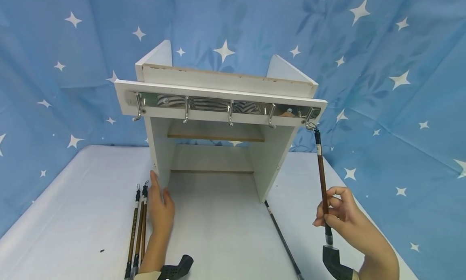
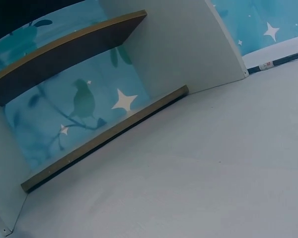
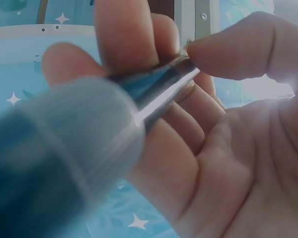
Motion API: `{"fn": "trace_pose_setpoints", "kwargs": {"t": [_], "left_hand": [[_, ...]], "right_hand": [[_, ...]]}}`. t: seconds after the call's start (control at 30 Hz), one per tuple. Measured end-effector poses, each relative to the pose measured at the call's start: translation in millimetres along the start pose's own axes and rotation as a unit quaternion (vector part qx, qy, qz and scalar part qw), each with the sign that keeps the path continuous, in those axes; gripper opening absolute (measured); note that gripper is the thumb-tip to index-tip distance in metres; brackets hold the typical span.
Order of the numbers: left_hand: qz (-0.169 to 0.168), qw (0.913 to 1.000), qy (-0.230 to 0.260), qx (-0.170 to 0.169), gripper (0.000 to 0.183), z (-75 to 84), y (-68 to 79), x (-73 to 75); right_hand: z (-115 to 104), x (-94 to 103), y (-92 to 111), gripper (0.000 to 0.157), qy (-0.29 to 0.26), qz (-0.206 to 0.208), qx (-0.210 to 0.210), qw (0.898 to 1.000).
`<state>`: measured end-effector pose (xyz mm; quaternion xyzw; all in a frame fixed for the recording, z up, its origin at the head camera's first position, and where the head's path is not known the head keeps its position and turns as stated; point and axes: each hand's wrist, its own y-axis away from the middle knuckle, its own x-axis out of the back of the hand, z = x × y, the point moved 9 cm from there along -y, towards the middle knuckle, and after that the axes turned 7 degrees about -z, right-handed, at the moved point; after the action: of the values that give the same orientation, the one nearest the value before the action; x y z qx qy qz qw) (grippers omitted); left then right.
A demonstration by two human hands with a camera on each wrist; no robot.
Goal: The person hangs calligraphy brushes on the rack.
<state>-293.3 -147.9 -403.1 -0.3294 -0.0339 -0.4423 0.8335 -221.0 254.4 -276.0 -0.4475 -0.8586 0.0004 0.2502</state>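
My right hand (image 1: 346, 219) pinches a brown calligraphy brush (image 1: 322, 170) upright between thumb and fingers. The loop at its top end meets the rightmost hook (image 1: 309, 118); I cannot tell whether it is threaded on. In the right wrist view, the pale bristle end (image 3: 89, 134) looms close to the camera. A white shelf rack (image 1: 218, 92) carries a shiny metal strip with several hooks along its front. My left hand (image 1: 161, 209) is beside the rack's left side panel (image 1: 159, 150), fingers extended, index fingertip at its lower edge.
Three brushes (image 1: 137, 227) lie side by side on the white tabletop, left of my left forearm. A dark brush (image 1: 282, 237) lies right of the rack, its far end near the right panel. Behind hangs a blue curtain (image 1: 225, 21) with white stars.
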Motion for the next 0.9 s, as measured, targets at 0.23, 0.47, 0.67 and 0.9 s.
{"fn": "trace_pose_setpoints", "kwargs": {"t": [0.23,0.47,0.67,0.9], "left_hand": [[-0.005,0.9994,-0.034,0.011,0.062,-3.9,2.0,1.3],[-0.002,0.9993,-0.038,-0.001,0.061,-0.2,-0.5,1.1],[0.007,0.9991,-0.041,-0.008,0.062,0.3,-1.7,3.3],[0.014,0.9989,-0.042,-0.015,0.062,2.6,-1.2,3.6]], "right_hand": [[3.8,1.1,3.7,0.045,0.008,-0.002,-0.008,1.0],[4.2,1.7,4.9,0.044,0.007,-0.006,-0.015,1.0],[8.6,-0.4,5.4,0.042,0.001,-0.014,-0.031,0.999],[1.5,3.0,6.2,0.046,-0.018,-0.012,0.009,1.0]]}}
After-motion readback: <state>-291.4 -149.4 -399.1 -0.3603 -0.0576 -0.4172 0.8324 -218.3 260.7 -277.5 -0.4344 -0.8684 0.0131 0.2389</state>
